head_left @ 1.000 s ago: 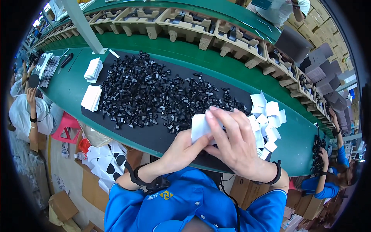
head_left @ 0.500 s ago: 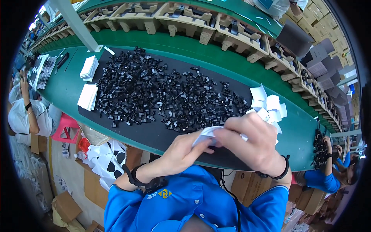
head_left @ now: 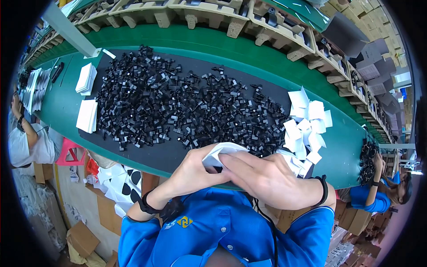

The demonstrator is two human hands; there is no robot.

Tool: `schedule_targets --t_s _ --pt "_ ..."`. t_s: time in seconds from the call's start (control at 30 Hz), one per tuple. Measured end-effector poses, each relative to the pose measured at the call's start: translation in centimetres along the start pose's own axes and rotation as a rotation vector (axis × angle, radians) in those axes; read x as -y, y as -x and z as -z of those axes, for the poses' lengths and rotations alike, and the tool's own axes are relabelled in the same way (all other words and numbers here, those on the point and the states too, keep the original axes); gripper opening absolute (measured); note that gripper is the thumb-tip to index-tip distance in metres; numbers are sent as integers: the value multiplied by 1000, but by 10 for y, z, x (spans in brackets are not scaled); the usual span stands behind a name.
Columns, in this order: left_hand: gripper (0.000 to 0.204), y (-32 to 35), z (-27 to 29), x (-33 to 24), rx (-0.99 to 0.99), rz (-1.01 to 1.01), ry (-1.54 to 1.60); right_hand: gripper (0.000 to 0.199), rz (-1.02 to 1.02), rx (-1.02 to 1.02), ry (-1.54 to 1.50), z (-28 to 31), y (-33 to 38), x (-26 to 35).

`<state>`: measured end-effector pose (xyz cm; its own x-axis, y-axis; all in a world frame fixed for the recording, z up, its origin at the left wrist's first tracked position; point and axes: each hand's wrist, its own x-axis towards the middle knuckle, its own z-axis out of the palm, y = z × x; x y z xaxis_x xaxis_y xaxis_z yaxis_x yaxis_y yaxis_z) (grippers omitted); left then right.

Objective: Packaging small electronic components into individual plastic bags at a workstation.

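My left hand [head_left: 190, 173] is closed round a small white paper pouch [head_left: 226, 147], held over the near edge of the bench with its mouth spread. My right hand [head_left: 272, 180] has its fingers pressed together and tucked into that mouth. Whatever those fingers hold is hidden; a dark patch shows just below them. Beyond both hands lies a wide heap of small black plastic parts [head_left: 178, 100] on a dark mat [head_left: 153, 159]. Beside my right hand is a loose pile of white paper pouches [head_left: 306, 129].
Two white stacks [head_left: 87, 116] stand left of the heap. A metal post [head_left: 71, 33] rises at the bench's far side, before a row of moulded trays [head_left: 213, 18]. Co-workers sit at left and right, the right one by black cables [head_left: 367, 167]. A pink stool [head_left: 69, 153] stands below.
The pouch has been spread open, and the right hand has come down with its fingers into its mouth. The whole view has shifted slightly.
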<state>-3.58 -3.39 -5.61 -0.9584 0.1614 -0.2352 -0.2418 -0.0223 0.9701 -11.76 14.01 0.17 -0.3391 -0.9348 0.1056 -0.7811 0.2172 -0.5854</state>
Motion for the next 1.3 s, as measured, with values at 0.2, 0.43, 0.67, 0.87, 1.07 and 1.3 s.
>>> schedule_targets --t_s 0.2,0.43,0.67,0.87,1.07,1.3 --pt "50 -9 7 -1 254 84 197 11 -176 342 -540 16 -5 -12" --pt "50 -14 11 5 195 43 -36 14 88 43 -544 10 0 -30" --pt "48 -5 36 -4 -98 171 157 24 -46 110 479 7 10 -123" --pt "45 3 36 0 -155 152 142 20 -23 132 401 -2 3 -149" --pt "47 4 28 4 -153 77 94 14 -33 -6 344 1 11 -140" --pt "50 -3 10 -4 -99 -17 34 14 -347 -199 -272 22 14 -77"
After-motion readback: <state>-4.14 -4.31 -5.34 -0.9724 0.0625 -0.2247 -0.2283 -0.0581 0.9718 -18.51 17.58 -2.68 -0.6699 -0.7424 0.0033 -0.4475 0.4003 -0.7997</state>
